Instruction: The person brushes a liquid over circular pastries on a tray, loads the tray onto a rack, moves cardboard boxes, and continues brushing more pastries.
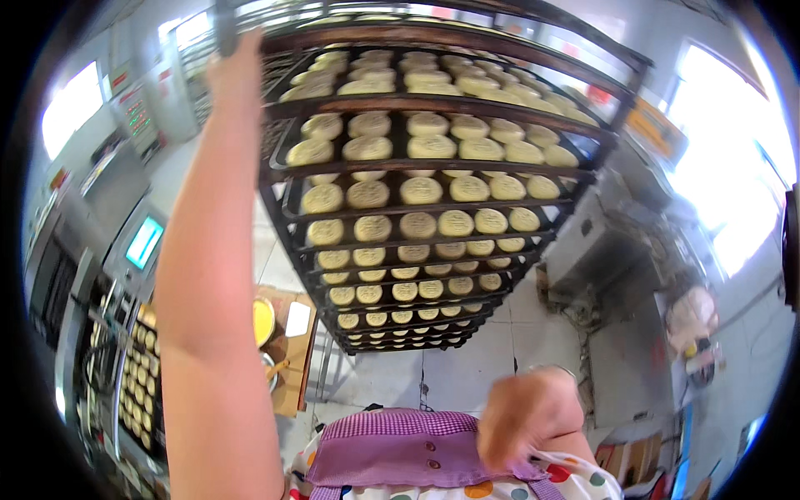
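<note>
A tall rack [433, 107] stands in front of me, stacked with dark trays that carry rows of pale round stamped pastries [429, 147]. My left arm is stretched far up and forward. At its end my left hand [237, 62] is closed round the upright post [225, 29] at the rack's upper left corner; the fingers are only partly visible. Low in the picture, close to my purple apron [387, 454], my right hand [529, 412] is bent in and smeared by motion. It is apart from the rack, and its fingers cannot be made out.
To the left, a tray of small pastries [140, 383] lies beside a wooden table [292, 379] bearing a yellow-filled bowl [263, 322]. Behind it is a machine with a lit screen [145, 242]. Steel cabinets [629, 333] line the right side. Pale floor tiles [375, 379] lie below the rack.
</note>
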Available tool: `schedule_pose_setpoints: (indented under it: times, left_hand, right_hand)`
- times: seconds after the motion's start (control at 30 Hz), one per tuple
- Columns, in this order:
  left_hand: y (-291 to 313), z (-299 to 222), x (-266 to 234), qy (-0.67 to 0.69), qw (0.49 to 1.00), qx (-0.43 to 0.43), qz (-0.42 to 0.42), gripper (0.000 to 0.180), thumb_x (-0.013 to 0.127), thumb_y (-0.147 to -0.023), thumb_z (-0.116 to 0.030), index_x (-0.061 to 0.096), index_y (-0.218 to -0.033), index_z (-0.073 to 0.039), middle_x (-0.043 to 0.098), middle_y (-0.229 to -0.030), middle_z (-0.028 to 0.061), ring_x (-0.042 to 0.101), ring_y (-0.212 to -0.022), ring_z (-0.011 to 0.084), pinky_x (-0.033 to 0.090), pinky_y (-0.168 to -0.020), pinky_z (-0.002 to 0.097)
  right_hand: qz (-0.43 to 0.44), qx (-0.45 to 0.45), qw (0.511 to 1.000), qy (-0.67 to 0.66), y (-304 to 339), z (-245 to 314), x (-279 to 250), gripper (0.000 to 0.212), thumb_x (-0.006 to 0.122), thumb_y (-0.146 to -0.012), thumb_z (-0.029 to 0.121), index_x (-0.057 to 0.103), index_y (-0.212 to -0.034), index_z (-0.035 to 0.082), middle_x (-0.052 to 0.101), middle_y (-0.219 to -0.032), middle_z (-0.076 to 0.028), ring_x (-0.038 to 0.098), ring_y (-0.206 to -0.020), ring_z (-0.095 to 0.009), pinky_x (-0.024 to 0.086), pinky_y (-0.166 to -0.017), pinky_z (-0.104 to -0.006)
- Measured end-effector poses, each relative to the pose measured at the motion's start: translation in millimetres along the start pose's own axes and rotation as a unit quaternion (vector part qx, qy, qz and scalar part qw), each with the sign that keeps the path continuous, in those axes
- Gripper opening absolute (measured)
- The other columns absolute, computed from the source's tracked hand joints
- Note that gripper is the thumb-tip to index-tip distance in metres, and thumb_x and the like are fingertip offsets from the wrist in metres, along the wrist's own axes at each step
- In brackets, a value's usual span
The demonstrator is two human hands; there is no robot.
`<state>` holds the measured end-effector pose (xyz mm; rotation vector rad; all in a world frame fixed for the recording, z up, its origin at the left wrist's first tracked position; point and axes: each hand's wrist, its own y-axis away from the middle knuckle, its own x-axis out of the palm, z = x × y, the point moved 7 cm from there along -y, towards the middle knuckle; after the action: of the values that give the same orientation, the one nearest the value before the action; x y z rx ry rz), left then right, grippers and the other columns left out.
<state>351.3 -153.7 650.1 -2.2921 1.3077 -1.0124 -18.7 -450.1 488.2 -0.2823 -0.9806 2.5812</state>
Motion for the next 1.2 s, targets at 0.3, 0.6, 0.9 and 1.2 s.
schedule_pose_setpoints:
  times: [0.3, 0.6, 0.9, 1.2]
  left_hand:
    - [-10.1, -0.1, -6.8, -0.037, 0.999, 0.032, 0.007, 0.051, 0.073, -0.071, -0.031, 0.059, -0.110, -0.001, 0.061, -0.104, 0.0099, 0.057, -0.089, 0.0188, 0.046, -0.080, 0.0338]
    - [-43.6, 46.6, -7.6, 0.064, 0.968, -0.219, 0.107, 0.057, 0.066, -0.077, -0.042, 0.059, -0.112, 0.003, 0.061, -0.112, 0.0112, 0.061, -0.096, 0.0234, 0.048, -0.086, 0.0386]
    - [-61.2, 61.8, -13.9, 0.053, 0.960, -0.254, 0.107, 0.059, 0.057, -0.083, -0.048, 0.055, -0.121, -0.003, 0.058, -0.120, 0.0077, 0.056, -0.106, 0.0234, 0.043, -0.093, 0.0378]
    - [-92.8, 76.9, -23.9, 0.029, 0.970, -0.225, 0.091, 0.060, 0.057, -0.083, -0.049, 0.054, -0.121, -0.003, 0.058, -0.120, 0.0079, 0.056, -0.107, 0.0238, 0.043, -0.093, 0.0376]
  right_hand:
    - [-0.420, 0.553, 0.714, 0.093, 256.1, -205.7, -44.5, 0.025, 0.055, -0.092, 0.020, 0.061, -0.107, 0.002, 0.063, -0.074, -0.003, 0.058, -0.063, -0.008, 0.046, -0.056, -0.0243]
    - [-0.361, 0.487, 0.795, -0.002, 355.3, -345.1, 36.9, 0.037, 0.052, -0.091, 0.027, 0.056, -0.122, 0.006, 0.062, -0.107, -0.017, 0.058, -0.102, -0.020, 0.045, -0.087, -0.0328]
    - [-0.270, 0.582, 0.767, -0.001, 408.9, -336.0, 47.4, 0.041, 0.048, -0.093, 0.030, 0.053, -0.126, 0.005, 0.056, -0.122, -0.018, 0.052, -0.113, -0.024, 0.041, -0.094, -0.0353]
    - [-0.418, 0.717, 0.524, 0.190, 515.4, -297.2, 49.0, 0.045, 0.054, -0.084, 0.034, 0.058, -0.119, 0.006, 0.059, -0.117, -0.018, 0.056, -0.107, -0.034, 0.043, -0.093, -0.0406]
